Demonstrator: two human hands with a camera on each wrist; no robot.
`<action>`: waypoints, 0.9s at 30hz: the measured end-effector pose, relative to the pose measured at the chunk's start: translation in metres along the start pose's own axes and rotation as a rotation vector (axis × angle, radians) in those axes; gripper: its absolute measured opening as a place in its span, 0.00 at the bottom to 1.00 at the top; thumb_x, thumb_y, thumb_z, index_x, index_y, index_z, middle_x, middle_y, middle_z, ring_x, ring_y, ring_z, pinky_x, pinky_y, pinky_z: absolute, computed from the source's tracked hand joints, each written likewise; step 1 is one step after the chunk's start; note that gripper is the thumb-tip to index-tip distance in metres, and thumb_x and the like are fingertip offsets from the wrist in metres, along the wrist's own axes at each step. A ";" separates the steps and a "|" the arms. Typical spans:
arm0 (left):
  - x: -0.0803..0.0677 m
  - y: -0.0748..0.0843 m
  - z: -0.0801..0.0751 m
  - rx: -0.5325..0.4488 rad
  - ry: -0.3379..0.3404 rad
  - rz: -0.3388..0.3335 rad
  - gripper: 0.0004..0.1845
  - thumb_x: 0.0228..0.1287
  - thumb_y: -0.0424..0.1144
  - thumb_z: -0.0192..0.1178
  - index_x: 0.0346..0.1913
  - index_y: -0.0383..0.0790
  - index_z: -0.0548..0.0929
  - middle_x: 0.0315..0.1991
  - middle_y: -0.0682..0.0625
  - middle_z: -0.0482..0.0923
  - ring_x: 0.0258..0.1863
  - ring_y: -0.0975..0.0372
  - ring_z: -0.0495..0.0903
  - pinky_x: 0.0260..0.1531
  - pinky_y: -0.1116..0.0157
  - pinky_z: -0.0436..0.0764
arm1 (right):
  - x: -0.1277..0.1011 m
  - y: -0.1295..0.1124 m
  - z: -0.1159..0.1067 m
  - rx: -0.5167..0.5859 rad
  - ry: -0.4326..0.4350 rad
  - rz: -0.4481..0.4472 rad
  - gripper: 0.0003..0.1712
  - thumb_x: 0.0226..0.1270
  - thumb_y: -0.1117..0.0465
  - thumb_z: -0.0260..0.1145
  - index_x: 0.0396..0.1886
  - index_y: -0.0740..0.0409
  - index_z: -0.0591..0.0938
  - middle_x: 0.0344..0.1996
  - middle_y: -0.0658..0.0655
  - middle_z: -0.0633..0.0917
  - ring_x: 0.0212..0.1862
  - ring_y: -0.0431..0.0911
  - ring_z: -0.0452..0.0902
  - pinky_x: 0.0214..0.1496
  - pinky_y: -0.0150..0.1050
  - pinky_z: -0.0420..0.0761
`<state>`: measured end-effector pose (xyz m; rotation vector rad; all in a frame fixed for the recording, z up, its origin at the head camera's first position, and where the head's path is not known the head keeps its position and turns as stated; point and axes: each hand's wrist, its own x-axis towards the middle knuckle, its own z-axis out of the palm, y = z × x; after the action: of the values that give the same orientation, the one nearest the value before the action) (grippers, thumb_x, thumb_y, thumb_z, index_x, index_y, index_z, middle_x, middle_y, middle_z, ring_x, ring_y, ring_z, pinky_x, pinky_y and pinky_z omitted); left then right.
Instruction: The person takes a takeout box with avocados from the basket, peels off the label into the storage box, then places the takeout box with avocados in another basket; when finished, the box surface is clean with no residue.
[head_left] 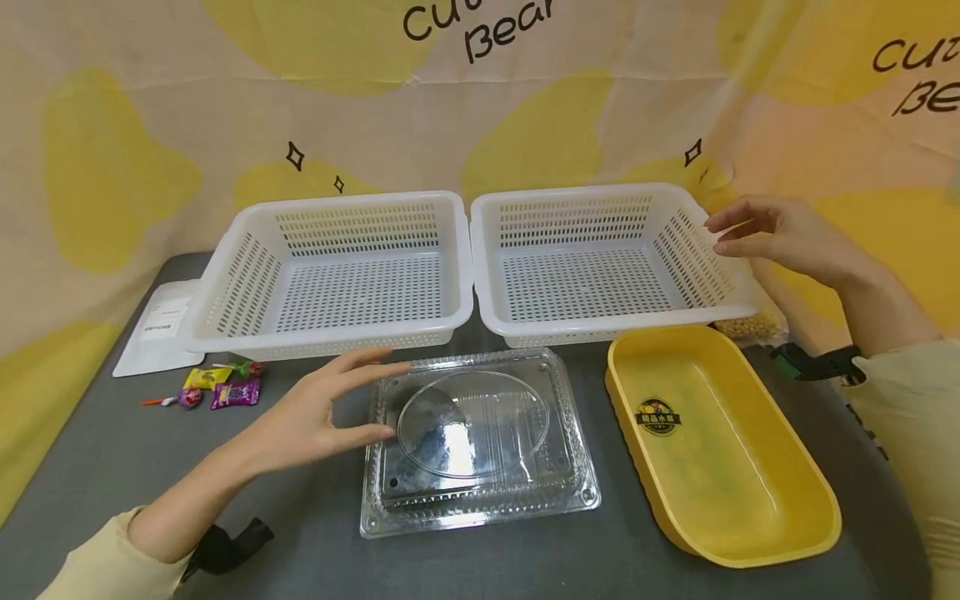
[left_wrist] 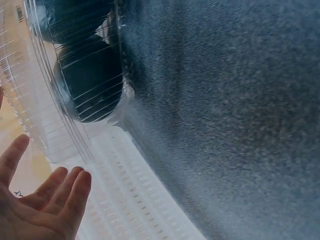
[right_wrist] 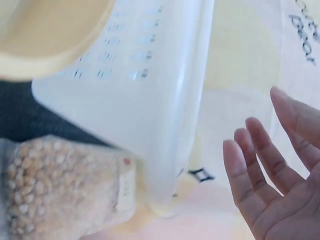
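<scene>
A clear plastic clamshell box [head_left: 480, 442] lies shut on the grey table [head_left: 112, 458] in front of me. My left hand [head_left: 330, 408] hovers at its left edge, fingers straight and spread, holding nothing; the left wrist view shows those fingers [left_wrist: 60, 195] beside the box's ribbed rim [left_wrist: 55, 100]. My right hand [head_left: 765, 233] is open in the air at the far right corner of the right white basket [head_left: 600, 258]; its fingers [right_wrist: 265, 170] stay clear of the basket wall [right_wrist: 150, 100]. A yellow tray [head_left: 720, 442] lies empty at the right.
A second white basket [head_left: 337, 275] stands to the left of the first. Several wrapped candies [head_left: 217, 387] and a white card [head_left: 161, 325] lie at the far left. A bag of pale beans [right_wrist: 60, 185] sits behind the right basket. A printed cloth backs the table.
</scene>
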<state>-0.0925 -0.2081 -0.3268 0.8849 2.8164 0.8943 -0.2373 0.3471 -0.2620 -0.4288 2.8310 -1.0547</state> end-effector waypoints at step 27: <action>-0.005 -0.014 0.011 -0.409 -0.205 -0.212 0.40 0.60 0.45 0.68 0.74 0.60 0.62 0.76 0.42 0.57 0.49 0.53 0.79 0.49 0.52 0.78 | 0.009 0.045 0.003 0.004 -0.137 0.171 0.37 0.74 0.55 0.60 0.77 0.58 0.59 0.71 0.72 0.63 0.43 0.17 0.69 0.41 0.20 0.76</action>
<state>-0.0929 -0.2146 -0.3443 0.5727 2.3723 1.2056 -0.2555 0.3752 -0.2940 -0.2432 2.6887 -0.9592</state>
